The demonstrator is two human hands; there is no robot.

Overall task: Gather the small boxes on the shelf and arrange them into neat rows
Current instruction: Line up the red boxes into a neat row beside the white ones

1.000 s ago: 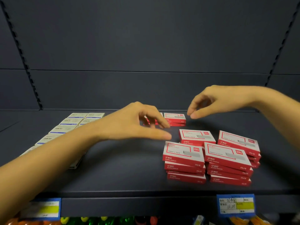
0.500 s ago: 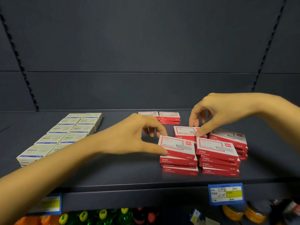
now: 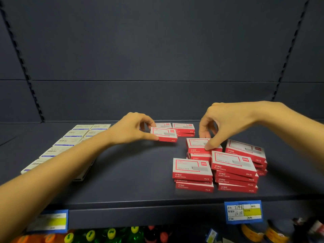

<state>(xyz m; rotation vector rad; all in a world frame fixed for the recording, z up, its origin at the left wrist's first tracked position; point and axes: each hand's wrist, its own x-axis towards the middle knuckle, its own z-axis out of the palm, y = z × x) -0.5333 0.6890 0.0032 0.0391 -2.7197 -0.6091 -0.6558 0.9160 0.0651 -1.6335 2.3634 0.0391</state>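
Shelf (image 3: 122, 172) carries all the boxes. The left hand (image 3: 129, 130) holds a single red box (image 3: 164, 135) in a narrow grip, just above the shelf and in front of the back red boxes (image 3: 183, 128). The right hand (image 3: 226, 123) pinches the top box (image 3: 198, 144) of the red stacks (image 3: 233, 165), right of the held box. White boxes (image 3: 70, 141) lie in rows far left of it.

Red box (image 3: 233, 162) top: "24/6", red logo square, brand unreadable. Front-left red box (image 3: 192, 170): "24/6", Chinese characters. Blue price tag (image 3: 243, 212) on shelf edge: handwritten "15.00".
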